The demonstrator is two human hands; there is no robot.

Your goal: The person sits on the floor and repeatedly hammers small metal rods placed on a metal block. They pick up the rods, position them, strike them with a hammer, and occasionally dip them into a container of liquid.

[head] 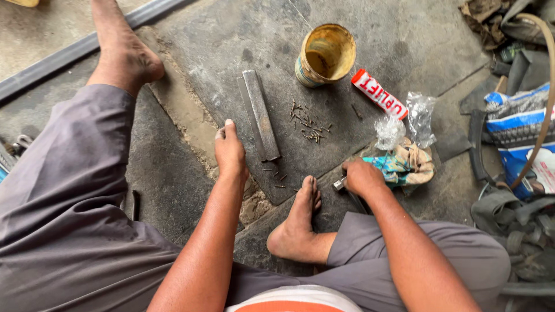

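I see the left hand (229, 151) resting on the floor (191, 46), fingers loosely open beside the metal bar (260, 114), as if steadying it. The right hand (363, 176) has its fingers closed around a small metal tool (340, 184) near the scattered nails (309, 124) and the tin can (325, 55).

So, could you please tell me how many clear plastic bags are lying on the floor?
2: one crumpled bag beside the cloth bundle, and another bag just right of it, near the red tube. Others may be hidden.

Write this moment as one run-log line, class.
left hand: touching the dark mat beside metal bar | right hand: gripping small metal tool | nails: scattered | tin: open
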